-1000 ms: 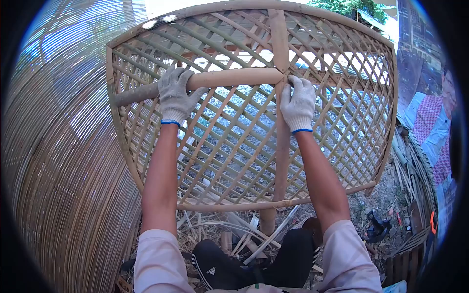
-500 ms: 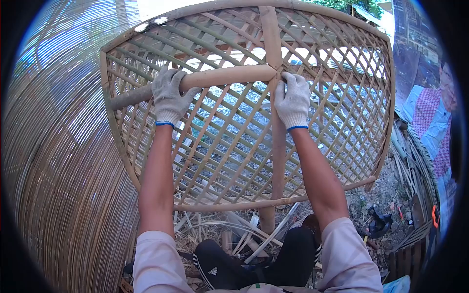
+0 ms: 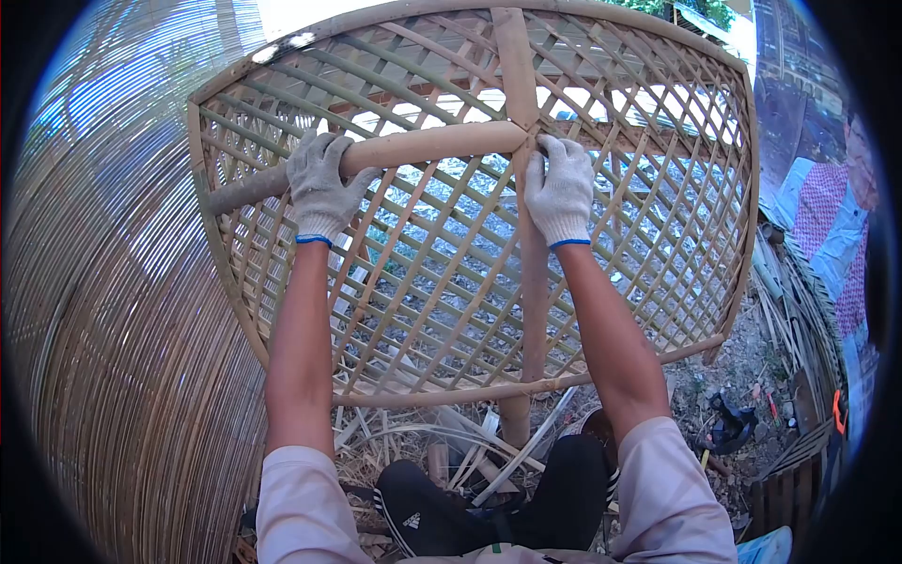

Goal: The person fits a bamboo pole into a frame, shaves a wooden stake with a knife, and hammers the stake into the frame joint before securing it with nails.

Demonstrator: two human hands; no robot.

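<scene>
A lattice panel (image 3: 442,273) of crossed bamboo strips stands upright before me, framed by curved bamboo. My left hand (image 3: 324,188), in a white knit glove with a blue cuff, is wrapped over a horizontal bamboo pole (image 3: 432,146). The pole's right end meets a vertical bamboo post (image 3: 532,282) that runs down the panel's middle. Just below and right of that joint, my right hand (image 3: 562,193), gloved the same way, has its fingers curled on the post's edge. Its fingertips are partly hidden. Neither hand holds a tool.
A tall slatted bamboo screen (image 3: 141,357) curves along the left. Cut bamboo strips (image 3: 526,451) litter the ground by my knees. A black object (image 3: 731,425) lies at the lower right. Patterned cloth (image 3: 822,226) hangs at the far right.
The panel and both hands appear slightly further left in view. Both hands keep the same places on the bamboo.
</scene>
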